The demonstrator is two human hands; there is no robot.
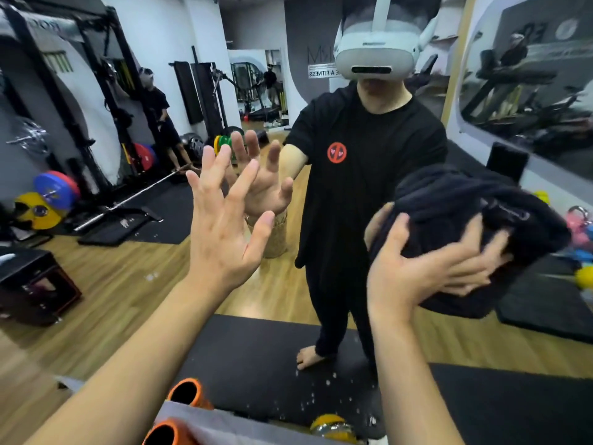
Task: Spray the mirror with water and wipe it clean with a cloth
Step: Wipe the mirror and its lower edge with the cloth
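1. Left hand [224, 226] raised with fingers straight and spread wide, fingertips meeting their own reflection on the mirror [134, 268]; holds nothing.
2. Right hand [426, 271] pressed against a bunched dark cloth [475, 220], fingers curled into its folds, thumb up along its near side; cloth flat against the glass, right of centre.
3. Mirror filling nearly the whole view, with small white droplets [321, 390] speckling its lower part, above the bottom edge.
4. Reflected in the glass: a person in a black T-shirt [369, 175] with a round red emblem [337, 152], wearing a white headset [378, 56], standing barefoot on a black mat [256, 358] over wooden flooring.
5. Further back in the reflection: a black weight rack [106, 91], a barbell [128, 197] lying on the floor, coloured weight plates [54, 187], and a second person [160, 117] standing by the rack.
6. At the bottom edge, in front of the glass: two orange cylinders [186, 393] with dark hollow ends, beside a pale grey surface [224, 425].
7. Spray bottle: cannot tell where.
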